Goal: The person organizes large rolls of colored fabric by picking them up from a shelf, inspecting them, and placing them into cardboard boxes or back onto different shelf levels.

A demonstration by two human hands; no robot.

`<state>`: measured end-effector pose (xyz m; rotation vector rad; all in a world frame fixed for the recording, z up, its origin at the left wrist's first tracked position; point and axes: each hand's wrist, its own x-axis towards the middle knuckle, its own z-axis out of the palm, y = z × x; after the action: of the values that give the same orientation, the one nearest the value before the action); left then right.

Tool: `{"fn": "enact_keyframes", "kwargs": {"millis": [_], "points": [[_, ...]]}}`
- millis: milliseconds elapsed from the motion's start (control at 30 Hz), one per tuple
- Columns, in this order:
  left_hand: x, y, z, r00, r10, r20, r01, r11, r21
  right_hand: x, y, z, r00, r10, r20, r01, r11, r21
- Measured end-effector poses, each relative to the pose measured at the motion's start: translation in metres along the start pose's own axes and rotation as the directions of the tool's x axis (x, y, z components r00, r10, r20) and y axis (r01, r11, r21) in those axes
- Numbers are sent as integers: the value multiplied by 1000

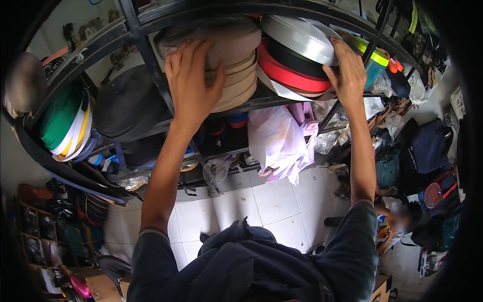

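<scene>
Rolls of webbing strap are stacked on a black metal rack shelf. My left hand [193, 83] lies with spread fingers against the side of a beige stack [236, 75], its thumb apart; it is open. A wide brown-grey roll [226, 38] tops that stack. To the right, a shiny silver-grey roll [297, 38] rests tilted on a black roll [289, 58] and a red roll [282, 73]. My right hand [349, 73] grips the silver-grey roll's right edge, fingers over the rim and thumb below.
Left on the rack are a large black roll [128, 100] and a green roll [63, 118]. A neon yellow roll [370, 50] stands at the right. A pale plastic bag [279, 136] hangs below the shelf. Another person [397, 221] is low at the right, near hanging bags [427, 151].
</scene>
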<state>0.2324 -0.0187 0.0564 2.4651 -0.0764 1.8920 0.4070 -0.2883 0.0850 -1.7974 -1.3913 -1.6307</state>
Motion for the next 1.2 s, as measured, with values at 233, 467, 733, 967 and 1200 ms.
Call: {"fn": "enact_keyframes", "kwargs": {"millis": [233, 467, 733, 967, 1200], "points": [[-1, 0, 0, 1000, -3, 4, 3, 1000, -23, 26, -24, 20, 998, -52, -19, 53, 998, 43], [-6, -5, -1, 997, -55, -48, 47, 985, -164, 57, -75, 45, 996, -94, -3, 94, 988, 123], [10, -1, -9, 997, 74, -15, -74, 997, -7, 74, -109, 67, 998, -51, -48, 57, 989, 137], [38, -13, 13, 937, 349, 20, -350, 936, 45, 62, -104, 53, 979, -37, -200, 102, 940, 325], [51, -16, 32, 927, 376, 2, -374, 922, 99, 19, 33, 47, 941, 268, -206, -306, 934, -184]]}}
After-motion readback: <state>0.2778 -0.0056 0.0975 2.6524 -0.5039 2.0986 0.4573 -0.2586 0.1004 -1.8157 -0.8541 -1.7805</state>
